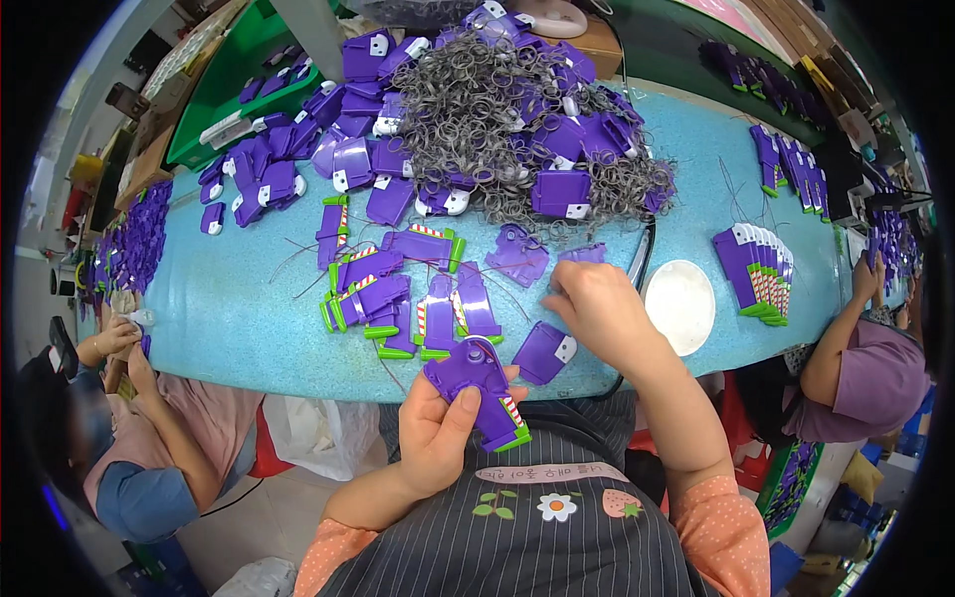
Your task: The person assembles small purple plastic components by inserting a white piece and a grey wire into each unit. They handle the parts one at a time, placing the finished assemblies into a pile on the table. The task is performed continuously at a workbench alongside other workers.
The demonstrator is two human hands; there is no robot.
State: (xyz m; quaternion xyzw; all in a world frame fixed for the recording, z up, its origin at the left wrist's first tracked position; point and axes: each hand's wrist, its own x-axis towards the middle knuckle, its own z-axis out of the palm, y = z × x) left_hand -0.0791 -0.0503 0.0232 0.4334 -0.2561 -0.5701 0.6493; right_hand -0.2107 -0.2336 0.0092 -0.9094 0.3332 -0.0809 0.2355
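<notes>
My left hand (438,430) grips a purple plastic toy wing part (476,386) with a green tip and a red-and-white striped band, held over my apron near the table's front edge. The thumb presses on its face. My right hand (595,303) hovers over the table to the right, fingers bent downward and close together; whether anything sits in the fingertips is hidden. Just below that hand lies a purple shell with a white corner (545,353). Beyond the hand are loose bare purple shells (517,256). Several green-tipped wing parts (373,284) with thin wires lie left of centre.
A big heap of grey coiled wires or rings (487,119) lies over purple shells at the back. A white round dish (679,308) stands right of my hand. Fanned finished-looking wing parts (758,269) lie farther right. A green bin (224,109) is back left. Co-workers sit on both sides.
</notes>
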